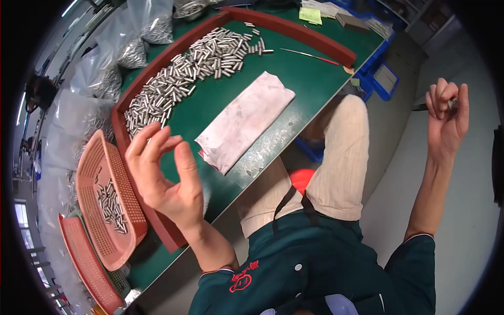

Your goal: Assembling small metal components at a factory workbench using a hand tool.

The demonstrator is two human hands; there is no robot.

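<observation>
My left hand (167, 181) is raised over the red wooden frame at the left of the green table (210, 113). Its fingers are curved and its thumb stands apart, with nothing seen between them. Beyond it lies a large heap of short silver metal pins (194, 68). A folded, stained whitish cloth (247, 121) rests on the table to its right. Off to the far right, away from the table, my right hand (446, 118) is raised with fingers curled in. A small dark piece shows between these fingers, too little of it to name.
A red wooden border (294, 34) fences the pins. Near its right end lies a thin pointed tool with a red handle (315, 56). Pink baskets (113, 210), one holding pins, and clear bags of metal parts (102, 79) line the left. Blue bins (383, 79) stand beyond the table's right edge.
</observation>
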